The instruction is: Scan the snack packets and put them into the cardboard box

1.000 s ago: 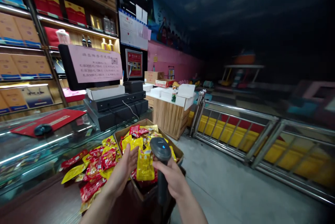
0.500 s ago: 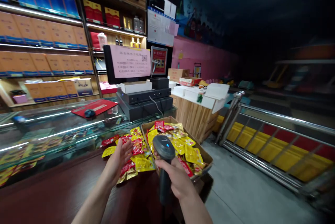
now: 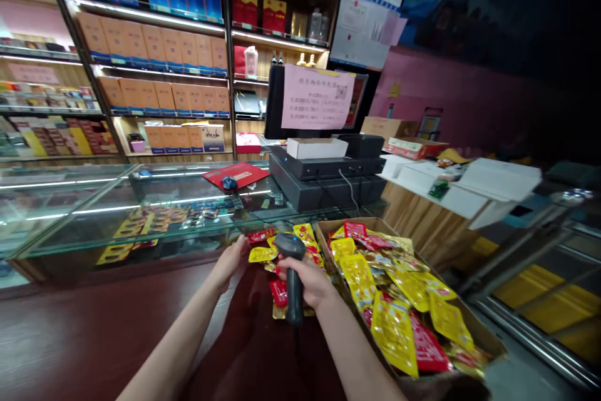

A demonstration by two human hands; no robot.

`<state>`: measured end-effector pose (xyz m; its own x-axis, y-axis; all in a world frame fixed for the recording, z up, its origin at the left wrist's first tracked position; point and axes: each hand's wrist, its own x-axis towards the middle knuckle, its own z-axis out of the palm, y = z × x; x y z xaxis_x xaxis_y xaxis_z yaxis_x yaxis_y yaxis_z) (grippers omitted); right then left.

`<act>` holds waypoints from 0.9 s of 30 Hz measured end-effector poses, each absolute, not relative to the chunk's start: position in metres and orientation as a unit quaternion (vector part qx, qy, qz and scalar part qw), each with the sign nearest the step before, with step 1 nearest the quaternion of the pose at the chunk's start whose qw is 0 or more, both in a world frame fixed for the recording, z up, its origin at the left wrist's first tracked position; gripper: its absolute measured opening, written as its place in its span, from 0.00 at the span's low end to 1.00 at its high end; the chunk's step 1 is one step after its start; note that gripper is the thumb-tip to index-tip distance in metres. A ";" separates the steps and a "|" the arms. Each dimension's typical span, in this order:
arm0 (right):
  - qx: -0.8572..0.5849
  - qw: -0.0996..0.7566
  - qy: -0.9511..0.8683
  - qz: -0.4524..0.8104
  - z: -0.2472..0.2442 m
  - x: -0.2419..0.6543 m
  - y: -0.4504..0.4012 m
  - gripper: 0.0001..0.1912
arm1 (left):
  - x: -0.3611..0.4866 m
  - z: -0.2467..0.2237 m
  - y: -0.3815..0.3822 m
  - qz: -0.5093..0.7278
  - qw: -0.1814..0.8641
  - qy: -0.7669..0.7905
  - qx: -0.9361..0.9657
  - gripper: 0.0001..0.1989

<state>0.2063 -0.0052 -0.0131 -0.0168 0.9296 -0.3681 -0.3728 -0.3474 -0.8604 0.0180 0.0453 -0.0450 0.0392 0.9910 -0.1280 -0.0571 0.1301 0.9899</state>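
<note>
My right hand (image 3: 310,282) is wrapped round the grip of a dark handheld barcode scanner (image 3: 295,304), its head upright over a pile of snack packets. My left hand (image 3: 233,263) is beside the pile's left edge, seen edge-on, its fingers stretched out and nothing visible in them. Closest to its fingertips is a red snack packet (image 3: 261,236). A yellow snack packet (image 3: 261,255) lies just right of that hand. The scanner and my right hand hide part of the pile. To the right stands an open cardboard box (image 3: 328,244) full of yellow, red and gold packets.
The dark red tabletop (image 3: 117,332) meets a glass display counter (image 3: 178,232). Behind are a monitor (image 3: 275,101) with a pink notice, a black cash drawer (image 3: 323,191), and a mouse (image 3: 229,183) on a red mat. A metal railing (image 3: 539,326) stands at right.
The view has turned left, so the shelves and counter shift right. My right hand has brought the scanner from the box over to the loose pile. My left hand is now at the pile's left edge.
</note>
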 end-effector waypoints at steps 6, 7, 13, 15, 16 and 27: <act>-0.471 0.496 -0.245 0.686 -0.031 0.202 0.023 0.09 | 0.037 -0.069 0.093 0.315 0.317 0.530 0.721 0.18; -0.464 0.499 -0.240 0.692 -0.034 0.202 0.024 0.09 | 0.042 -0.072 0.096 0.283 0.286 0.530 0.746 0.17; -0.466 0.515 -0.205 0.690 -0.050 0.201 0.024 0.08 | 0.050 -0.090 0.089 0.195 0.187 0.606 0.748 0.24; -0.462 0.507 -0.213 0.696 -0.053 0.201 0.021 0.08 | 0.043 -0.093 0.080 0.179 0.199 0.633 0.727 0.28; -0.456 0.501 -0.220 0.702 -0.053 0.200 0.019 0.08 | 0.038 -0.094 0.075 0.181 0.222 0.638 0.715 0.28; -0.451 0.488 -0.285 0.691 -0.028 0.185 -0.048 0.18 | 0.023 -0.090 -0.002 0.381 0.367 0.626 0.573 0.21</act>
<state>0.1849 -0.0483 -0.0277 -0.1182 0.9312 -0.3450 -0.4176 -0.3618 -0.8335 0.0231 -0.0023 -0.0897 -0.0737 0.9970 -0.0228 0.4368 0.0528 0.8980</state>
